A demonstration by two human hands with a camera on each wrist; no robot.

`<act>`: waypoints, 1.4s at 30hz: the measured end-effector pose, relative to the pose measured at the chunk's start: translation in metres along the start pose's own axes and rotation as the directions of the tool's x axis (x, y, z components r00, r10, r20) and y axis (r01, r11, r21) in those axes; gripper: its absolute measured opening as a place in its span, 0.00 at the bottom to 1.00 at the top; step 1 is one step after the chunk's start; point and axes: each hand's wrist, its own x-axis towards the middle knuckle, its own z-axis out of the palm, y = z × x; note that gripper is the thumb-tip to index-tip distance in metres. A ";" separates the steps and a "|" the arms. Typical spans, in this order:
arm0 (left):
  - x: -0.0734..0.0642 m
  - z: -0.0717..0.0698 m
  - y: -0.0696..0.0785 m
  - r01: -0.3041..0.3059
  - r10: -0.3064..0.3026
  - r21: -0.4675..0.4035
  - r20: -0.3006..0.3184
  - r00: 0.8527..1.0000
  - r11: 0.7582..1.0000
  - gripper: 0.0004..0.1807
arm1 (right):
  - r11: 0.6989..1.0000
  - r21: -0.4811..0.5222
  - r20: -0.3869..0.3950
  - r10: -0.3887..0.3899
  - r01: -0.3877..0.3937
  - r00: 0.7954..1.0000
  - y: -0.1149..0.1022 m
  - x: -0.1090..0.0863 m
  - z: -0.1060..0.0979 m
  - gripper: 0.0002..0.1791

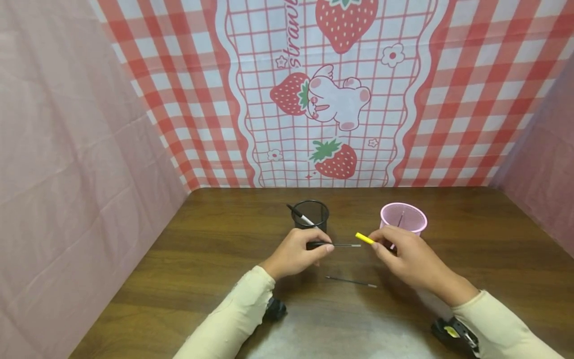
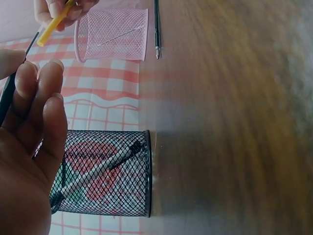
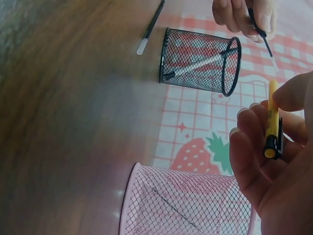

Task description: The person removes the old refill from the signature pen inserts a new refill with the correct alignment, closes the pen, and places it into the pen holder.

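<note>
My left hand (image 1: 298,252) pinches a black pen part (image 3: 256,22) between thumb and fingertips, with a thin refill (image 1: 347,245) sticking out toward the right. Opposite it, my right hand (image 1: 405,257) holds a yellow pen barrel (image 1: 364,238) with a black clip (image 3: 280,139). The barrel's front end points at the refill's clear tip, and a small gap separates them. Below both hands a second refill (image 1: 351,281), dark with a pale end, lies on the table. In the right wrist view the clip end of the barrel faces the camera.
A black mesh pen cup (image 2: 105,213) behind my left hand holds a white pen with black ends (image 2: 98,169). Behind my right hand stands a pink mesh cup (image 1: 421,227) with a thin dark rod (image 3: 176,209) inside. A checked strawberry cloth (image 1: 278,134) hangs behind the wooden table (image 1: 179,279).
</note>
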 end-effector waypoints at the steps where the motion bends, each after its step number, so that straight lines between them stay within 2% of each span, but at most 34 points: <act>1: 0.000 0.000 0.000 -0.003 0.003 0.000 -0.001 1.000 1.000 0.07 | 1.000 0.000 -0.005 -0.003 0.003 1.000 0.000 0.001 -0.001 0.11; 8: 0.000 -0.002 0.002 0.003 -0.004 -0.017 -0.007 1.000 1.000 0.07 | 0.999 -0.034 -0.011 -0.015 0.015 1.000 0.002 0.001 -0.002 0.11; 25: 0.000 -0.002 0.001 0.009 -0.009 -0.007 -0.018 1.000 1.000 0.07 | 0.998 0.025 -0.027 -0.064 0.065 0.998 0.005 0.000 -0.005 0.14; 42: 0.001 -0.002 0.000 -0.003 0.003 0.003 -0.026 1.000 1.000 0.07 | 0.994 -0.022 -0.031 -0.107 0.107 0.994 0.006 0.001 -0.008 0.14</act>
